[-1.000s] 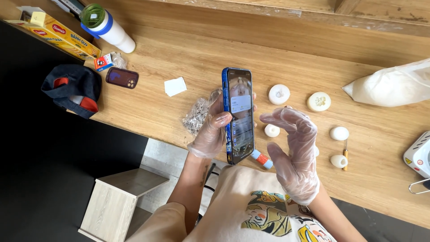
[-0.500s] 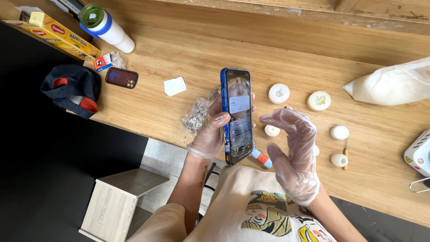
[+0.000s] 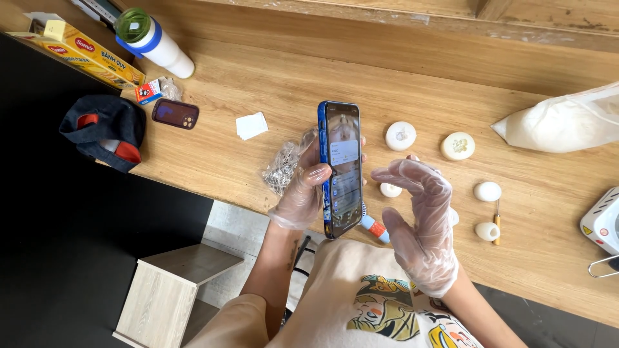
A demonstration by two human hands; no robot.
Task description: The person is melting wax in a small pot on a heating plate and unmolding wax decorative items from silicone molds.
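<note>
The left hand [image 3: 303,193], wearing a clear plastic glove, is gripping a blue-edged phone [image 3: 341,169] upright above the near edge of the wooden counter [image 3: 258,77], its lit screen facing the person. The right hand [image 3: 422,222], gloved too, is hovering just beside the phone with fingers spread and grasping nothing. A small bag of metal pins [image 3: 284,166] is lying behind the left hand, and several white round pieces [image 3: 401,135] are sitting beyond the right.
</note>
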